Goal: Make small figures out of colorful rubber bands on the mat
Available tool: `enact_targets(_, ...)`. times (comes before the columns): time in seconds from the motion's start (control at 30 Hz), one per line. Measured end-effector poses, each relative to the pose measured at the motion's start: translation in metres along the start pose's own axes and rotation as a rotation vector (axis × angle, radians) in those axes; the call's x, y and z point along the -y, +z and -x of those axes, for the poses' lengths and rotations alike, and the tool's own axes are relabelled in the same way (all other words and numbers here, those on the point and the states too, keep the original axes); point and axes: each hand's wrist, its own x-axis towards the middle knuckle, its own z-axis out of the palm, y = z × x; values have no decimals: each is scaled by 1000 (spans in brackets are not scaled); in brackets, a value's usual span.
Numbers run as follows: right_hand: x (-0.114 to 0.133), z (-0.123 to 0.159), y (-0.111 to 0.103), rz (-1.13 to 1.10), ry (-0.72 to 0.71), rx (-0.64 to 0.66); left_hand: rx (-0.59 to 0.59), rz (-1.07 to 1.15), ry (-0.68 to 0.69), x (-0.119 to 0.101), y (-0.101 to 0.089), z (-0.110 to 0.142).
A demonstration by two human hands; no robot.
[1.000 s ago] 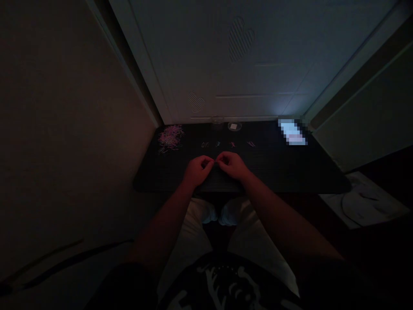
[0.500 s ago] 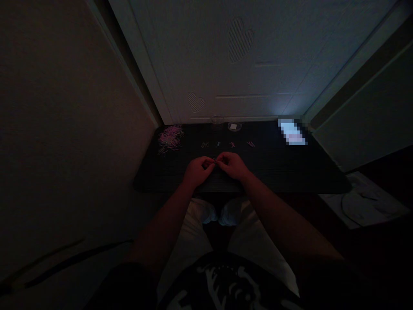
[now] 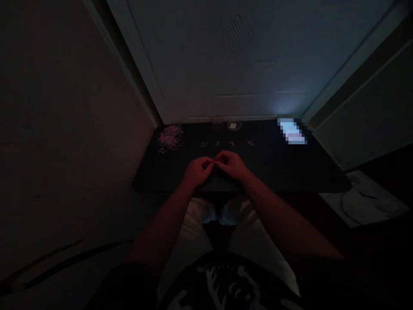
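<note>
Over the front middle of the dark table (image 3: 284,168), my left hand (image 3: 198,169) and my right hand (image 3: 232,165) meet fingertip to fingertip. Both are closed in a pinch on a tiny thing that looks like a paper clip (image 3: 214,158), mostly hidden by the fingers. Just beyond them lies a row of small groups of paper clips: yellowish ones (image 3: 204,144), bluish ones (image 3: 217,144), reddish ones (image 3: 232,144) and purple ones (image 3: 251,143). A loose heap of pink and pale paper clips (image 3: 170,137) spreads at the table's left end. Dim light blurs the details.
At the back edge stand a clear round container (image 3: 217,122) and a round lid with a white label (image 3: 234,125). A glowing, pixelated phone-like screen (image 3: 292,131) lies at the right. A pale door or panel (image 3: 180,56) rises behind the table, and a wall (image 3: 64,129) closes the left side.
My hands stay together in nearly the same place, with only a slight shift of the fingers. The clips on the table have not moved.
</note>
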Motion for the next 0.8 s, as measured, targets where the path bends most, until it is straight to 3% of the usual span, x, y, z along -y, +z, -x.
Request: enact_targets(0.8,-3,-1,-1,-57,-26,68,61,-35,60,0,0,0)
